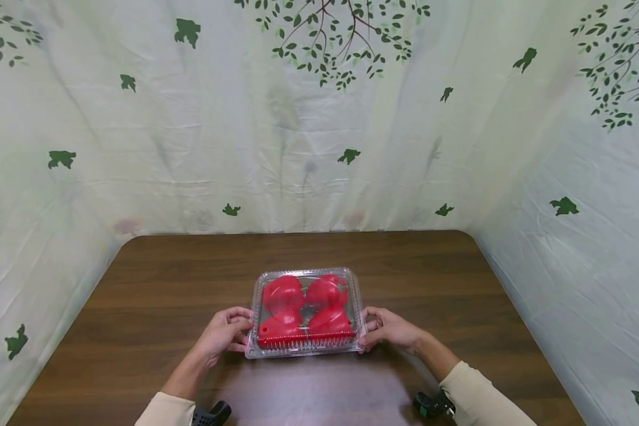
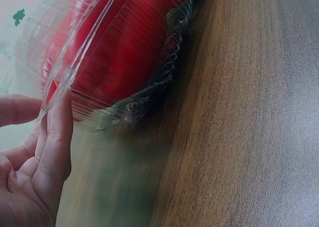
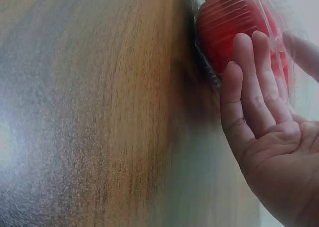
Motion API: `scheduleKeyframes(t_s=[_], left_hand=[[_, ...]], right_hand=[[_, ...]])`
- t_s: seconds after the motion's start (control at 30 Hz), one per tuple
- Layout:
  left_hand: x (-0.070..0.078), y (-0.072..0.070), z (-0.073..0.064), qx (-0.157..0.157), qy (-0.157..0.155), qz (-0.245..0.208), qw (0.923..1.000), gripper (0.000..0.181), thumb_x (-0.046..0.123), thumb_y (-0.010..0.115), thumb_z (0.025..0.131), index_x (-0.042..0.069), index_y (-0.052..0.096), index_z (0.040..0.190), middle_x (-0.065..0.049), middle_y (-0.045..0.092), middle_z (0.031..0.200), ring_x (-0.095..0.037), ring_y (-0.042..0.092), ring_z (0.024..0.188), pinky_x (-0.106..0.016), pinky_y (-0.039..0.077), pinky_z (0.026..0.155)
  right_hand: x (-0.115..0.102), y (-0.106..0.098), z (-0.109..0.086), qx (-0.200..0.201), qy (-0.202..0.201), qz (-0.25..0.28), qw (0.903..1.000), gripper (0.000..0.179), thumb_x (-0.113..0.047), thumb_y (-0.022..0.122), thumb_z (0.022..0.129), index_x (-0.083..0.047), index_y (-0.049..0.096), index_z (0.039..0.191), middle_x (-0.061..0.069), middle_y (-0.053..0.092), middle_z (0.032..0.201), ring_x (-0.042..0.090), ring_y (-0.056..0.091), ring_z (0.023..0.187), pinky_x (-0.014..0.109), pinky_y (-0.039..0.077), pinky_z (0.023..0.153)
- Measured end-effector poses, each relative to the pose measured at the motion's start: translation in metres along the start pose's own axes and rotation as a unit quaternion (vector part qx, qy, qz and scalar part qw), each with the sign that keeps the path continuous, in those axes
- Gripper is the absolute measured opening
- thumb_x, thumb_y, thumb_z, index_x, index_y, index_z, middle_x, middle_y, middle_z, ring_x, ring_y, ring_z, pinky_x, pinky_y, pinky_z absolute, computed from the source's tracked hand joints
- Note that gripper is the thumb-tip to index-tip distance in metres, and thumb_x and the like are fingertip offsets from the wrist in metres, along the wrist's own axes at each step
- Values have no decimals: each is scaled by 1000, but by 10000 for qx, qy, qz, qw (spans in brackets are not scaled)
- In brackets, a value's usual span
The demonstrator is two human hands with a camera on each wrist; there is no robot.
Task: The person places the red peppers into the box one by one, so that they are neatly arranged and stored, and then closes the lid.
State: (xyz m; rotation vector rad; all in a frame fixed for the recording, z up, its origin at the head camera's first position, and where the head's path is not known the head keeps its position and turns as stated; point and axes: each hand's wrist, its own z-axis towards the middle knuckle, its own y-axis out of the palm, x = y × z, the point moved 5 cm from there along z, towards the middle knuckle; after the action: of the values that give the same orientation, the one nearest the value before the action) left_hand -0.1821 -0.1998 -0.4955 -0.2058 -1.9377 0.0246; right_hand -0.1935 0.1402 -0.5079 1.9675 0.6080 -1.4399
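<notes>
A clear plastic clamshell box is in the middle of the head view, its lid down. Several glossy red tomatoes with small green stem ends show through it. My left hand pinches the left side of the box; in the left wrist view, thumb and fingers meet on the plastic rim. On the opposite side, my right hand grips the rim between thumb and fingers. Its other fingers lie extended along the box wall in the right wrist view. The box sits low over the wood, tabletop shadow beneath.
The brown wood-grain table has rounded far corners. Pale curtains printed with green leaves hang behind it and along both sides. Dark wrist devices show near the sleeves at the front. Light glares off the tabletop there.
</notes>
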Motion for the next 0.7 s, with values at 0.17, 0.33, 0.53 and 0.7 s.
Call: scheduleKeyframes(t_s=[0.17, 0.33, 0.53, 0.7], left_hand=[[0, 0, 0, 13, -16, 14, 10000, 27, 8, 55, 95, -7, 50, 117, -7, 65, 84, -18, 59, 60, -35, 59, 57], [-1, 0, 0, 13, -35, 5, 10000, 27, 8, 55, 95, -7, 50, 118, -7, 65, 84, -18, 59, 60, -35, 59, 57], [-1, 0, 0, -1, -47, 0, 10000, 28, 8, 55, 95, -7, 50, 118, -8, 65, 85, -19, 60, 61, -35, 59, 58], [0, 0, -2, -8, -79, 13, 10000, 29, 9, 55, 96, -7, 50, 119, -8, 64, 85, -20, 60, 62, -35, 59, 59]], right_hand=[[1, 0, 1, -45, 2, 44, 10000, 30, 1, 66, 87, -1, 44, 107, 8, 73, 86, 21, 71, 76, 32, 58, 70], [2, 1, 2, -18, 37, 27, 10000, 30, 0, 66, 87, -2, 44, 107, 7, 73, 86, 20, 71, 76, 32, 58, 71], [4, 1, 1, 95, 87, 5, 9999, 30, 0, 67, 86, -2, 44, 107, 7, 73, 86, 19, 71, 74, 32, 58, 71], [4, 1, 1, 164, 137, 0, 9998, 31, 0, 67, 86, -2, 44, 107, 7, 73, 86, 18, 70, 74, 32, 58, 71]])
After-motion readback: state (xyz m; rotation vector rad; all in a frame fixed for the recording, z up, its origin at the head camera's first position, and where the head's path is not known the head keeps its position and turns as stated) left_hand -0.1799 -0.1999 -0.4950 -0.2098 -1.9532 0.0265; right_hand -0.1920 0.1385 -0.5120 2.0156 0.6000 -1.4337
